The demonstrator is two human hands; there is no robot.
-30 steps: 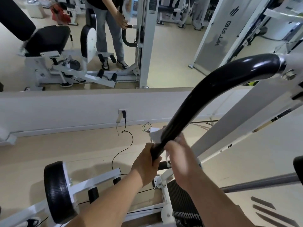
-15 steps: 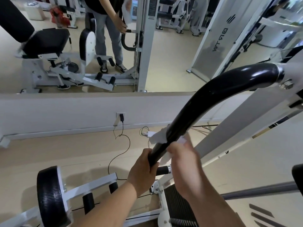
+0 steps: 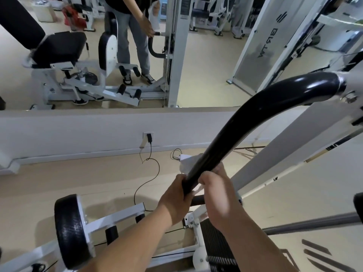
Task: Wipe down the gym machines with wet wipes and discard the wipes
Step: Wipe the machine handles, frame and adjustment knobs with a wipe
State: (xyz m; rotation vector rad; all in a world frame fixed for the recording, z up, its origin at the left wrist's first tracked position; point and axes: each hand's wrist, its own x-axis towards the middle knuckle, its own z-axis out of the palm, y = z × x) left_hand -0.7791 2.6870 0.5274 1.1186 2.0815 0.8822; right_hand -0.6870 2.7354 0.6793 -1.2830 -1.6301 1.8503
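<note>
A person is gripping the lower end of a gym machine's curved black handle (image 3: 245, 122) with the left hand (image 3: 175, 197), fingers wrapped tight around the bar. Just above it, the right hand (image 3: 218, 193) is clasping a white wet wipe (image 3: 187, 163) around the same bar, the wipe's loose edge sticking out on the far side. Tan floor (image 3: 78, 183) is lying open between the hands and the white wall (image 3: 78, 130), crossed by a black cable (image 3: 151, 173). A black padded roller (image 3: 68, 230) is standing well apart at lower left.
</note>
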